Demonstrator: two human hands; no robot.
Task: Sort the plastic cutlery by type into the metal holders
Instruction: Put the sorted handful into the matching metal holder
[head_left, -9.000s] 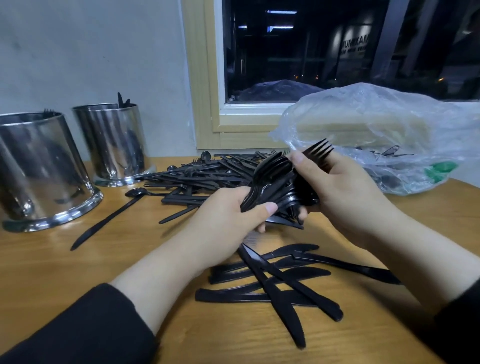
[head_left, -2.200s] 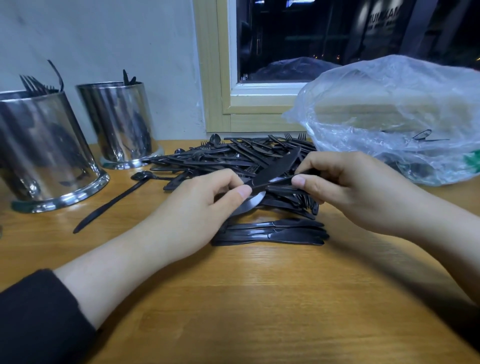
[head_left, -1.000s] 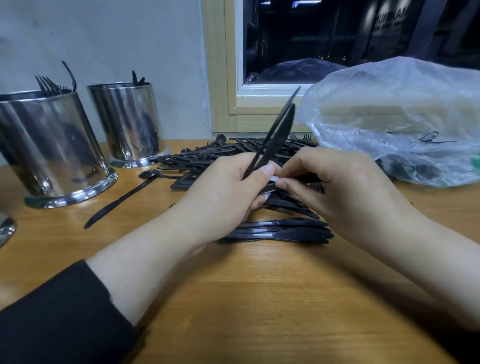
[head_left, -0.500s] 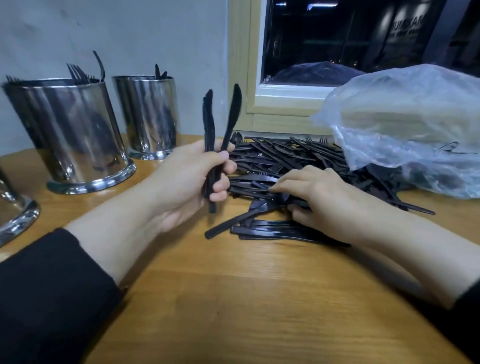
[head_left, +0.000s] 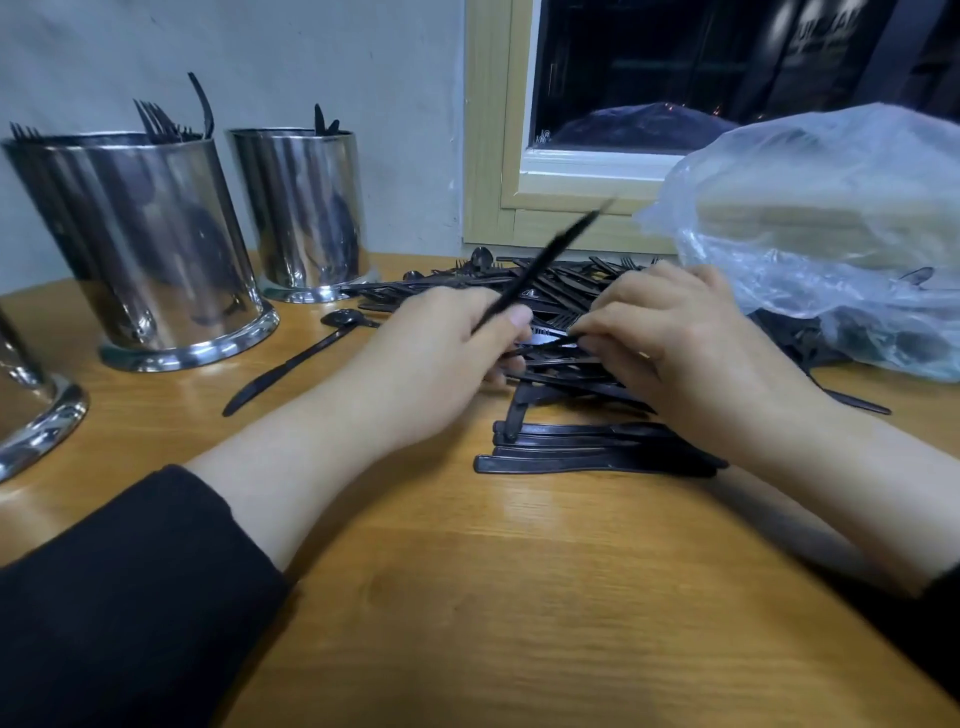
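Note:
My left hand (head_left: 441, 358) grips black plastic knives (head_left: 545, 262) that slant up to the right, blurred. My right hand (head_left: 685, 348) lies on the pile of black cutlery (head_left: 561, 291), its fingertips pinching a piece there. A neat stack of knives (head_left: 582, 449) lies on the table in front of the pile. Two metal holders stand at the left: the large one (head_left: 150, 249) has forks sticking out, the smaller one (head_left: 304, 208) behind it shows a few black tips. A third holder's base (head_left: 26, 415) is at the far left edge.
A single black spoon (head_left: 306, 358) lies on the wooden table (head_left: 493, 597) between the holders and the pile. A clear plastic bag (head_left: 831, 223) with more cutlery sits at the right, under the window.
My left hand, which held the knives upright away from the pile, has come back down to the pile with the knives tilted right. My right hand stays on the pile.

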